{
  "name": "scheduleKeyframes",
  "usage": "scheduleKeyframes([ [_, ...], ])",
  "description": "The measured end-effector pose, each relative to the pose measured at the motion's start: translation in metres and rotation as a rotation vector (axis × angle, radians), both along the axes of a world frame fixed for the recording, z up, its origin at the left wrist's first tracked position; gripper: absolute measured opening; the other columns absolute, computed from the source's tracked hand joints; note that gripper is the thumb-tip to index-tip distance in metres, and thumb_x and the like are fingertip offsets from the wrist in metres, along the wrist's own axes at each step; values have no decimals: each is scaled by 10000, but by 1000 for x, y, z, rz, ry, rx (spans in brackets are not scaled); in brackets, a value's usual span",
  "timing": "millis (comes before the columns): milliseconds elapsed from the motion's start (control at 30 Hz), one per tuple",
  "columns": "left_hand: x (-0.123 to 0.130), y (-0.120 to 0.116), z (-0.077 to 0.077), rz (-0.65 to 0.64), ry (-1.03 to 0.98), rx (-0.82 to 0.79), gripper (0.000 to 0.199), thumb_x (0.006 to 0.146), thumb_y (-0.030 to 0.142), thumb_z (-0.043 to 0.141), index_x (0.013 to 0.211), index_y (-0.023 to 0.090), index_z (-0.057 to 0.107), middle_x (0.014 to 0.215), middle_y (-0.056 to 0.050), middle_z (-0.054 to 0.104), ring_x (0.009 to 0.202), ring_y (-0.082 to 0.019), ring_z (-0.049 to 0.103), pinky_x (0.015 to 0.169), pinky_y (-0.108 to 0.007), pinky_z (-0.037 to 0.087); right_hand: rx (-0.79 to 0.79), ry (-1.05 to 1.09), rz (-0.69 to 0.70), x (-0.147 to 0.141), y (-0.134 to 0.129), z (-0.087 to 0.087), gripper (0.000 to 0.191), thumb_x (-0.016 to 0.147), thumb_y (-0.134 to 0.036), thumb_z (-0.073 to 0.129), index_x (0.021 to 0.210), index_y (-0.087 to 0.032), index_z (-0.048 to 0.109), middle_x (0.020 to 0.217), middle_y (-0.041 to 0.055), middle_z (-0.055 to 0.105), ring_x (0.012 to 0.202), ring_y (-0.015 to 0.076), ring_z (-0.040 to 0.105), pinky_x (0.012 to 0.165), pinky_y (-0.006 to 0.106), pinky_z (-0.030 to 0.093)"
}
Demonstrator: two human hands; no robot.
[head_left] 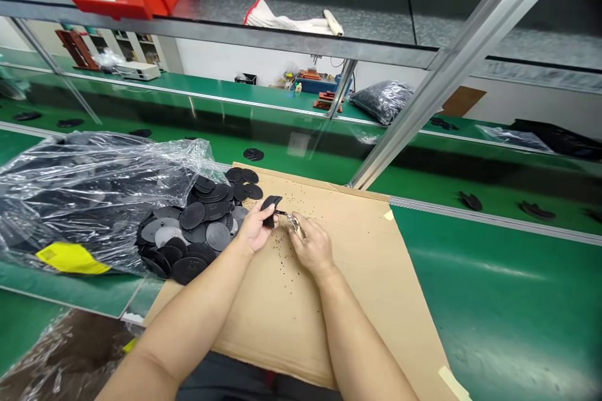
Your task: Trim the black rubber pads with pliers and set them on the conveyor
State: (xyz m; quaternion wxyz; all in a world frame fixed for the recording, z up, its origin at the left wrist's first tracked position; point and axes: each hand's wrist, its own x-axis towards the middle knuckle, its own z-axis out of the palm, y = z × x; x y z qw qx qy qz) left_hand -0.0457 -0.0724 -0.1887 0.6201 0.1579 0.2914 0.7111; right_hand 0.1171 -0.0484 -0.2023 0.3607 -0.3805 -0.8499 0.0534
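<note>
Black plastic part is being steadied in the clenched left hand while the right hand is pinching metal snips against it above a cardboard sheet.

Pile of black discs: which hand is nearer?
Left. The left hand, holding a black piece, is right beside the edge of the pile of black discs. The right hand, holding a small metal tool, is farther away, on the left hand's far side.

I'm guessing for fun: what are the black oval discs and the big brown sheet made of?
The black oval discs look like moulded plastic, maybe rubber: smooth and softly shiny, with neat, even edges. The flat brown sheet looks like cardboard: dull and papery, with tape at its edge.
</note>
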Motion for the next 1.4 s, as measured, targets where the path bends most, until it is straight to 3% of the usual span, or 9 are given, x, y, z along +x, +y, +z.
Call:
scheduleKeyframes([
  [300, 3, 1, -4, 44, -5, -28, 270, 725, 109, 702, 926, 144, 524, 793, -31, 574, 565, -83, 533, 505, -198, 418, -132, -126, -98, 0, -2, 7, 459, 783, -151, 512, 1213, -283, 606, 968, 28, 670, 858, 201, 613, 762, 283, 487],
  [500, 6, 0, 0, 132, 83, 9, 343, 717, 150, 710, 996, 203, 518, 784, 6, 561, 579, -107, 557, 539, -240, 452, -193, 66, -50, -2, -1, 3, 396, 800, -190, 515, 1173, -269, 623, 1003, 25, 676, 910, 201, 621, 826, 301, 489],
  [633, 1, 2, -1, 152, 149, 56, 541, 648, 129, 783, 1104, 237, 514, 793, 30, 567, 565, -76, 538, 506, -192, 412, -209, 184, -47, -2, -1, 2, 360, 806, -223, 526, 1147, -256, 635, 986, 33, 677, 883, 201, 626, 820, 310, 498],
  [700, -1, 3, -3, 157, 117, 19, 529, 626, 137, 809, 1070, 214, 532, 756, 38, 562, 538, -57, 512, 465, -162, 368, -203, 213, -31, -2, -1, 2, 357, 808, -234, 531, 1149, -245, 635, 996, 42, 676, 890, 203, 625, 831, 315, 498],
  [900, -4, 2, 0, 40, 2, -60, 343, 730, 192, 751, 1021, 205, 569, 784, 3, 610, 615, -107, 585, 500, -193, 436, -195, 193, 80, -3, -8, 7, 354, 818, -227, 533, 1160, -230, 625, 972, 49, 664, 889, 195, 613, 852, 307, 487],
  [1067, -5, -1, 3, -49, -29, -69, 143, 798, 192, 678, 904, 135, 601, 761, -10, 576, 470, -39, 442, 388, -156, 319, -224, 123, 123, -5, -11, 7, 361, 824, -222, 537, 1177, -228, 612, 936, 46, 656, 862, 188, 602, 819, 293, 487],
  [1233, -7, -4, 3, -176, 0, -20, 147, 816, 188, 620, 939, 107, 624, 740, -15, 553, 442, -45, 416, 375, -173, 313, -225, 31, 164, -4, -11, 8, 386, 805, -214, 574, 1188, -233, 610, 931, 38, 655, 880, 188, 599, 818, 288, 473],
  [1400, -5, -4, 4, -151, 114, -76, 158, 789, 170, 640, 932, 104, 634, 722, -11, 558, 394, -37, 410, 330, -156, 268, -238, -79, 153, -4, -13, 13, 411, 816, -235, 574, 1227, -252, 591, 987, 41, 663, 929, 202, 603, 824, 294, 469],
])
